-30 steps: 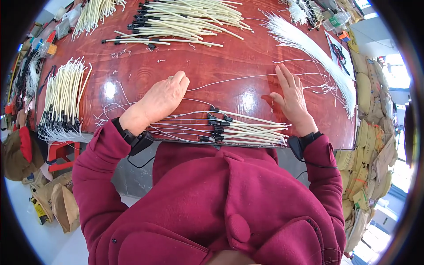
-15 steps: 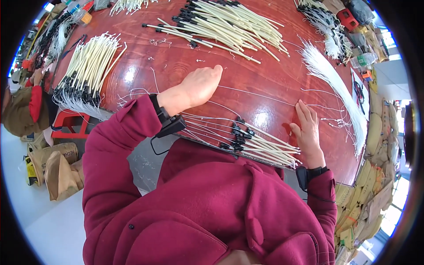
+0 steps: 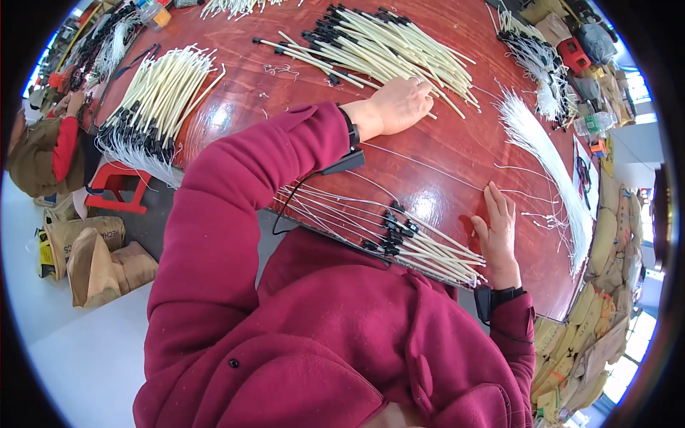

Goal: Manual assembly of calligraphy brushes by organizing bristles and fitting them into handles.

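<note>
My left hand (image 3: 399,105) reaches over the near edge of a loose pile of cream rods with black ends (image 3: 385,53). Its fingers curl down among the rods, and what they hold, if anything, is hidden. On the right, my right hand (image 3: 497,232) lies flat on the table, fingers stretched and thumb apart. A thin white string (image 3: 428,165) runs across the tabletop to its fingertips. Beside that hand, at the near edge, lies a small bundle of similar rods (image 3: 442,250) whose white strings (image 3: 321,200) trail left from their black ends.
The red wooden table (image 3: 285,93) also bears a rod bundle (image 3: 160,93) at left and a long hank of white strings (image 3: 539,157) at right. Paper bags (image 3: 100,271) and a red stool (image 3: 118,187) stand left. Another person (image 3: 50,153) sits beyond them. Stacked sacks (image 3: 592,342) line the right.
My left hand has moved right and away from me, from above the string to the rod pile. My right hand stays flat at the string's end. The view has shifted slightly.
</note>
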A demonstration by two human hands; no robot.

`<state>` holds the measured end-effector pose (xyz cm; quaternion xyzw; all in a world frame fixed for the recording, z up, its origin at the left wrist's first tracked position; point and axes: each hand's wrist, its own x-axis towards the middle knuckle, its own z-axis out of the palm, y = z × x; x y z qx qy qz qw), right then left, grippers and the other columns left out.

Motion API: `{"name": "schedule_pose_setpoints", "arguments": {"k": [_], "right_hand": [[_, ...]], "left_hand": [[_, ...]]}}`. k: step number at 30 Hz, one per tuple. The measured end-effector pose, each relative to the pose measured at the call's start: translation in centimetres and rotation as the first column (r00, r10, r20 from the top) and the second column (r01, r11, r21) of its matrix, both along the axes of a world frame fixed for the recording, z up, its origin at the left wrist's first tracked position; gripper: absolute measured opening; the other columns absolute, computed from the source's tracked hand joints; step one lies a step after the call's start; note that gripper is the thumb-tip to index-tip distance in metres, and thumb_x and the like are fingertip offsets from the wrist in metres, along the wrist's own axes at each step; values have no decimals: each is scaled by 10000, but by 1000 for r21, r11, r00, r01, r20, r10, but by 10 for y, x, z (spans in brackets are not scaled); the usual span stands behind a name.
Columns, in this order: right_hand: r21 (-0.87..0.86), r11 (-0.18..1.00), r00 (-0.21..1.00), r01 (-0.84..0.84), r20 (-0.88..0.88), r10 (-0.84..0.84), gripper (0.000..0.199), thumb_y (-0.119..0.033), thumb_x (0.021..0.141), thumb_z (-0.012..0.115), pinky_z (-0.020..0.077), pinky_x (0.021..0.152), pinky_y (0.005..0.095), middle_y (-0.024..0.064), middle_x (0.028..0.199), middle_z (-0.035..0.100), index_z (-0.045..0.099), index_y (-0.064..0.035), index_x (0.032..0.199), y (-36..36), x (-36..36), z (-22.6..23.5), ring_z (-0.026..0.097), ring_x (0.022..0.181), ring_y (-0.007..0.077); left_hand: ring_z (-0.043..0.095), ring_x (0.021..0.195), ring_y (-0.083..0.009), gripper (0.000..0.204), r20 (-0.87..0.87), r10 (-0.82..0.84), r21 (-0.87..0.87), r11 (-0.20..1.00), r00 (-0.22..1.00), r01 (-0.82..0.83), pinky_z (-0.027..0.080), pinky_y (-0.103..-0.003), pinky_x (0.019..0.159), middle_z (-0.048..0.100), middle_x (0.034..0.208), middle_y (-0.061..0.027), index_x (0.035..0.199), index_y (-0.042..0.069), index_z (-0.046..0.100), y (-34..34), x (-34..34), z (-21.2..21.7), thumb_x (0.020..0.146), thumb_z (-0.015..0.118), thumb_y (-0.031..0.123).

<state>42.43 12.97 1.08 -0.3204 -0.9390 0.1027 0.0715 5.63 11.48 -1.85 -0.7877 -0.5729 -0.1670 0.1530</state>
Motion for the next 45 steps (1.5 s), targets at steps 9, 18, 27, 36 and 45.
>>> {"name": "schedule_pose_setpoints", "arguments": {"k": [9, 18, 27, 36, 45], "right_hand": [[17, 1000, 997, 8, -73, -7, 608, -182, 893, 703, 383, 1133, 439, 155, 1513, 497, 524, 12, 1442, 2, 0, -10, 464, 1322, 371], [61, 998, 995, 4, -103, 2, 627, -227, 867, 754, 399, 1105, 457, 167, 1462, 535, 550, 34, 1399, 4, 1, -13, 495, 1278, 376], [72, 997, 998, 15, -57, -11, 621, -227, 888, 737, 408, 1104, 447, 184, 1464, 531, 537, 31, 1416, 1, -3, -10, 499, 1286, 380], [95, 995, 999, 23, -35, -20, 658, -261, 879, 752, 414, 1095, 452, 191, 1464, 527, 525, 35, 1421, -1, -4, -11, 500, 1289, 381], [87, 996, 999, 17, -47, -13, 655, -277, 871, 764, 420, 1090, 450, 189, 1453, 534, 543, 39, 1401, 0, -4, -8, 505, 1285, 381]], "left_hand": [[650, 856, -251, 116, 275, -282, 104, 959, 919, 263, 520, -374, 716, 610, 945, -90, 983, 62, 669, -63, 24, 52, 873, 635, 73], [661, 843, -335, 114, 559, 229, -180, 972, 797, -154, 516, -402, 716, 661, 946, -120, 1038, 20, 677, -172, -50, 34, 933, 645, 48], [657, 850, -357, 111, 568, 300, -288, 945, 766, -156, 520, -434, 735, 648, 935, -125, 1027, 27, 679, -186, -36, 26, 938, 654, 88], [665, 825, -311, 94, 549, 308, -290, 942, 777, -169, 514, -371, 706, 662, 932, -124, 1018, 10, 680, -184, -36, 26, 930, 667, 42], [664, 822, -308, 95, 528, 301, -278, 945, 794, -173, 513, -370, 704, 662, 933, -122, 1018, 8, 680, -175, -33, 24, 928, 662, 32]]}}
